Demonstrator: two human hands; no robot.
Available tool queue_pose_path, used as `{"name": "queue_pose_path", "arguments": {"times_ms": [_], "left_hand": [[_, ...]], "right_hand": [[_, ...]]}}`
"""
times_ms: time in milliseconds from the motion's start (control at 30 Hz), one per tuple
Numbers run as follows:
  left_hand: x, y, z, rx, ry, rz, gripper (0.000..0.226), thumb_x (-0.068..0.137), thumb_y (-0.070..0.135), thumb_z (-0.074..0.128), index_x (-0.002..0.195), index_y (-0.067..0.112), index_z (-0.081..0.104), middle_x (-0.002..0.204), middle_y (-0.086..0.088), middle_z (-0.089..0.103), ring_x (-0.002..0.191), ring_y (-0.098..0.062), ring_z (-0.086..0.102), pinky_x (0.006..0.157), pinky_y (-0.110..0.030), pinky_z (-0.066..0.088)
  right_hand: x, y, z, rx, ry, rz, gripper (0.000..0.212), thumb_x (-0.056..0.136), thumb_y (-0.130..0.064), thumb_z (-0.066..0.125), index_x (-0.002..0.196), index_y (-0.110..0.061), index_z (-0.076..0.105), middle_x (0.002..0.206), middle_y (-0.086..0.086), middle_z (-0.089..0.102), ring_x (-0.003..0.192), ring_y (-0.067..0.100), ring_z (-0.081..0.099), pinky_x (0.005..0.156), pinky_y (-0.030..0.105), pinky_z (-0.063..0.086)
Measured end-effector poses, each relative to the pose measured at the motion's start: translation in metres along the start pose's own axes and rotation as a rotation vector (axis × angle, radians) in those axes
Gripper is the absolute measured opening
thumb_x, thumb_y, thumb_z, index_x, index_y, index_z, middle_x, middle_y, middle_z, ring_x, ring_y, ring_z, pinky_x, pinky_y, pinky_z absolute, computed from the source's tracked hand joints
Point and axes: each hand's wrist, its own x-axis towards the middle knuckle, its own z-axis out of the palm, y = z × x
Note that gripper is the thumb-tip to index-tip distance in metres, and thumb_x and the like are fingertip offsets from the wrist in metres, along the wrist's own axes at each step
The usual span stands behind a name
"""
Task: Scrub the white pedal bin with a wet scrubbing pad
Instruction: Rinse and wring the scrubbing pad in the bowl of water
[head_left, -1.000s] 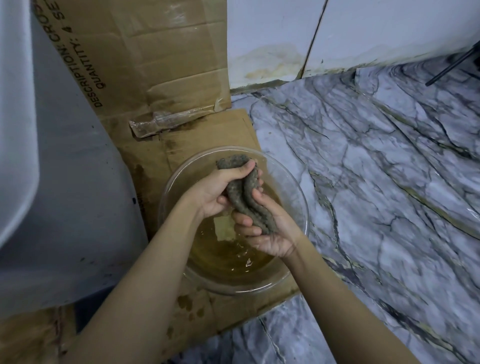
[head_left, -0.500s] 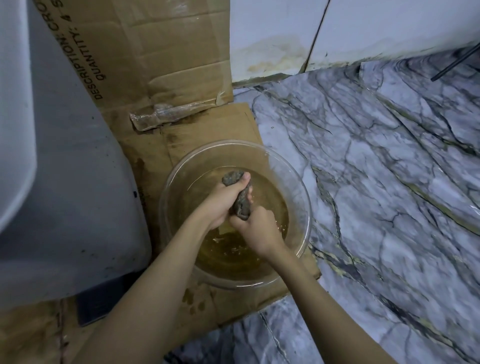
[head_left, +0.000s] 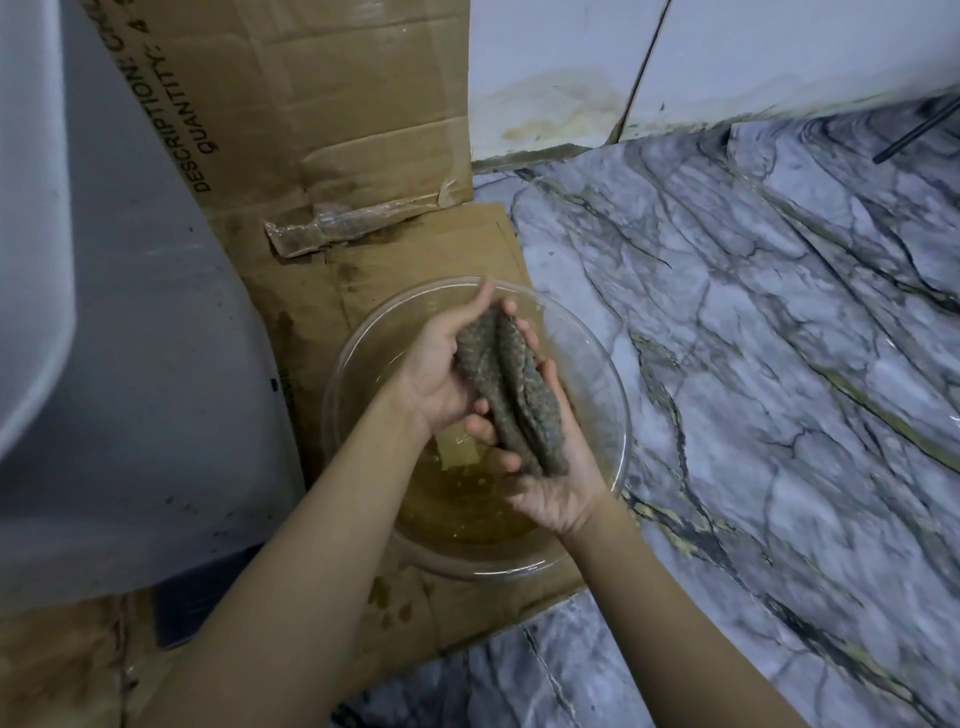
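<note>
Both hands hold the scrubbing pad (head_left: 511, 387), folded lengthwise into a grey-green roll, above a clear glass bowl (head_left: 613, 395) of yellowish water. The left hand (head_left: 441, 371) cups the roll's upper part from the left, fingers loosely curled against it; the right hand (head_left: 553, 470) lies palm up beneath the lower end, fingers closing around it from below. The bowl rests on flattened cardboard (head_left: 431, 244), its right rim close to the cardboard's right edge, where marbled floor (head_left: 753, 364) begins and extends open to the right and toward the wall. The white pedal bin (head_left: 130, 364) fills the left of the view, its curved side just beside the bowl's left rim, narrowing the room there. An upright cardboard sheet (head_left: 311, 93) closes the far side.
</note>
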Motion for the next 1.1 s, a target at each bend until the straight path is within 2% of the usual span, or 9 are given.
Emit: {"name": "queue_pose_path", "arguments": {"times_ms": [100,200,333,400,500,667,833,1000,1100], "left_hand": [[0.002,0.003,0.001,0.002,0.003,-0.037,0.054,0.08,0.069,0.042,0.066,0.018,0.046,0.067,0.0,0.046,0.059,-0.011,0.052,0.062,-0.023,0.05],[0.004,0.002,0.004,-0.015,0.099,-0.08,0.065,0.078,0.078,0.03,0.058,0.017,0.041,0.054,0.003,0.041,0.044,-0.008,0.045,0.045,-0.017,0.043],[0.006,-0.003,0.007,0.109,0.233,-0.062,0.062,0.085,0.071,0.027,0.054,0.018,0.035,0.045,0.005,0.033,0.036,-0.006,0.034,0.035,-0.015,0.034],[0.006,-0.005,0.007,0.156,0.273,-0.051,0.059,0.088,0.067,0.029,0.055,0.019,0.033,0.044,0.006,0.031,0.035,-0.005,0.031,0.035,-0.015,0.031],[0.007,-0.007,0.006,0.207,0.318,-0.036,0.055,0.093,0.059,0.033,0.054,0.019,0.031,0.043,0.006,0.03,0.033,-0.005,0.029,0.035,-0.014,0.028],[0.006,-0.015,-0.003,0.296,0.408,-0.027,0.05,0.099,0.035,0.037,0.053,0.019,0.031,0.042,0.006,0.03,0.032,-0.006,0.028,0.035,-0.013,0.026],[0.005,-0.021,-0.012,0.433,0.481,0.003,0.047,0.099,0.03,0.035,0.054,0.018,0.032,0.04,0.008,0.032,0.032,-0.007,0.029,0.037,-0.015,0.027],[0.006,-0.027,-0.015,0.377,0.496,-0.013,0.047,0.1,0.03,0.037,0.054,0.018,0.033,0.04,0.008,0.032,0.03,-0.005,0.028,0.033,-0.013,0.025],[0.007,-0.03,-0.016,0.383,0.505,-0.004,0.048,0.1,0.032,0.038,0.054,0.018,0.033,0.039,0.008,0.031,0.029,-0.004,0.028,0.031,-0.013,0.024]], "right_hand": [[0.002,0.001,-0.002,-0.086,-0.016,-0.009,0.058,0.085,-0.047,0.06,0.119,0.0,0.056,0.074,0.007,0.064,0.044,0.007,0.056,0.036,0.012,0.04],[0.003,0.006,-0.001,-0.251,0.131,-0.02,0.051,0.074,-0.045,0.074,0.112,-0.012,0.067,0.053,-0.005,0.052,0.033,0.0,0.041,0.033,0.01,0.023],[0.008,0.01,0.009,-0.283,0.353,-0.026,0.027,0.062,-0.033,0.083,0.074,-0.016,0.066,0.038,-0.004,0.043,0.024,0.001,0.034,0.026,0.011,0.023],[0.011,0.013,0.014,-0.315,0.461,-0.032,0.022,0.074,-0.03,0.07,0.062,-0.017,0.056,0.035,-0.004,0.04,0.022,0.002,0.03,0.025,0.011,0.02],[0.015,0.014,0.017,-0.354,0.596,-0.042,0.031,0.081,-0.023,0.052,0.051,-0.017,0.048,0.032,-0.004,0.036,0.021,0.003,0.025,0.026,0.011,0.015],[0.016,0.021,0.011,-0.44,0.749,-0.05,0.035,0.088,-0.014,0.048,0.052,-0.016,0.045,0.034,-0.004,0.038,0.023,0.006,0.028,0.029,0.012,0.016],[0.017,0.025,0.008,-0.679,0.917,-0.055,0.028,0.082,-0.007,0.056,0.056,-0.014,0.048,0.036,-0.002,0.038,0.027,0.009,0.029,0.032,0.011,0.018],[0.013,0.022,0.007,-1.097,0.969,-0.137,0.04,0.078,0.001,0.061,0.043,-0.014,0.046,0.032,-0.007,0.041,0.027,0.006,0.034,0.031,0.016,0.026],[0.011,0.021,0.006,-1.46,1.024,-0.136,0.043,0.075,-0.007,0.068,0.042,-0.019,0.042,0.034,-0.009,0.042,0.031,0.002,0.039,0.036,0.013,0.028]]}}
